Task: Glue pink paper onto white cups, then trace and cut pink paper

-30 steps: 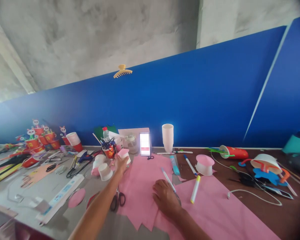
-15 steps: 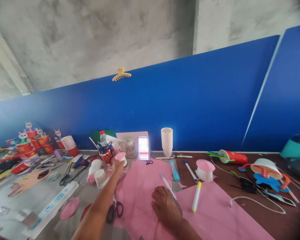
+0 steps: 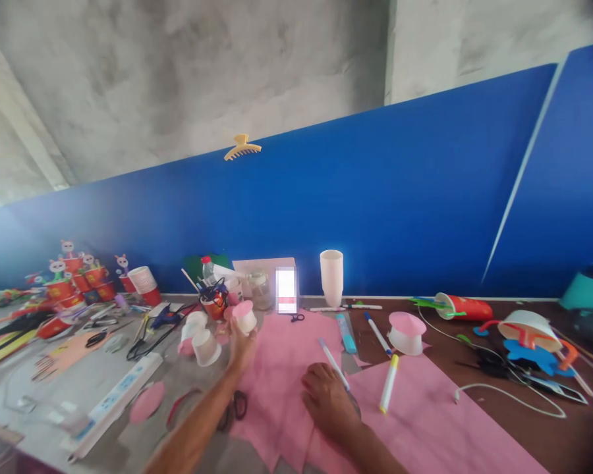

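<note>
My left hand [image 3: 241, 345] is closed around a small white paper cup with a pink cone top [image 3: 246, 318], held above the left edge of the pink paper [image 3: 286, 349]. Resting palm down on that paper is my right hand [image 3: 326, 398], fingers loosely bent, with no object visible in it. A white and blue marker [image 3: 332, 361] lies along its outer side, partly hidden. Dark-handled scissors [image 3: 238, 405] lie beside my left forearm, which covers part of them. A similar cup with a pink cone [image 3: 407, 332] stands at the right.
White cups [image 3: 206, 347] and a pink paper oval [image 3: 147, 401] lie left, near a power strip [image 3: 118, 405]. A stack of white cups [image 3: 331, 276] stands at the back by the blue partition [image 3: 375, 197]. A yellow-capped marker [image 3: 389, 385] and a white cable [image 3: 514, 394] lie right.
My left hand has drawn the pink-topped cup slightly nearer and to the right, and the cup is now tilted. My right hand stays on the paper. The view has shifted slightly.
</note>
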Tool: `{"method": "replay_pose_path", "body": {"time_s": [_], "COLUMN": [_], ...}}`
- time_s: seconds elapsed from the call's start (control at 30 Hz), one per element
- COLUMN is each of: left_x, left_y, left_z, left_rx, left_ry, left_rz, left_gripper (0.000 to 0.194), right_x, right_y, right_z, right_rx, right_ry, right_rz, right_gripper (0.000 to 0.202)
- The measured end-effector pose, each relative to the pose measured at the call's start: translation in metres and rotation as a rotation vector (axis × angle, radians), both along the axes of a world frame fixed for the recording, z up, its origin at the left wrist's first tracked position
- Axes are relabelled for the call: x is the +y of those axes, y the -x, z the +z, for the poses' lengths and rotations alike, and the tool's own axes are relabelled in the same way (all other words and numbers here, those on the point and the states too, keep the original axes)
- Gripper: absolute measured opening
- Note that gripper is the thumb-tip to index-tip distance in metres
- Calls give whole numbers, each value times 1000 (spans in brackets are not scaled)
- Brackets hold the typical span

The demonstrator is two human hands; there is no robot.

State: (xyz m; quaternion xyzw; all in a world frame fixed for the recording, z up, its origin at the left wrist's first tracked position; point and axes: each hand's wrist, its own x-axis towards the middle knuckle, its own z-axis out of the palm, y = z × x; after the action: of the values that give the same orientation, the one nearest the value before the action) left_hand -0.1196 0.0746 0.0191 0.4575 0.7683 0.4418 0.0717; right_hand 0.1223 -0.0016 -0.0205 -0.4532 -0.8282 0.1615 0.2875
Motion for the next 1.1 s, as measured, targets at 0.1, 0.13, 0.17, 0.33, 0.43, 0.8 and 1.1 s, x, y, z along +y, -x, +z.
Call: {"method": "replay_pose_path", "body": {"time_s": [0.1, 0.13, 0.17, 0.33, 0.43, 0.8, 1.1], "left_x": [-26, -33, -38, -35, -19, 29, 3], "left_y": [-2, -1, 0, 7, 7, 31, 19], "left_z": [-7, -8, -9, -6, -3, -11, -20], "left_rx": [62, 86, 113, 246, 302, 459, 616], "left_ry": [-30, -35, -39, -31, -4, 294, 212], "left_rz": [-103, -148, -198, -385, -420, -328, -519], "left_gripper": [47, 44, 41, 22, 18, 34, 27], "right_x": [0, 0, 0, -1, -2, 3, 2], "right_y": [0, 0, 0, -1, -1, -1, -1], "right_z": [2, 2, 2, 1, 1, -1, -2], "right_rx": [-10, -11, -10, 7, 13, -20, -4], "right_ry": [19, 22, 23, 11, 17, 45, 24], "right_rz": [13, 14, 15, 15, 8, 9, 23], "right_gripper": [15, 15, 15, 16, 17, 16, 16]}}
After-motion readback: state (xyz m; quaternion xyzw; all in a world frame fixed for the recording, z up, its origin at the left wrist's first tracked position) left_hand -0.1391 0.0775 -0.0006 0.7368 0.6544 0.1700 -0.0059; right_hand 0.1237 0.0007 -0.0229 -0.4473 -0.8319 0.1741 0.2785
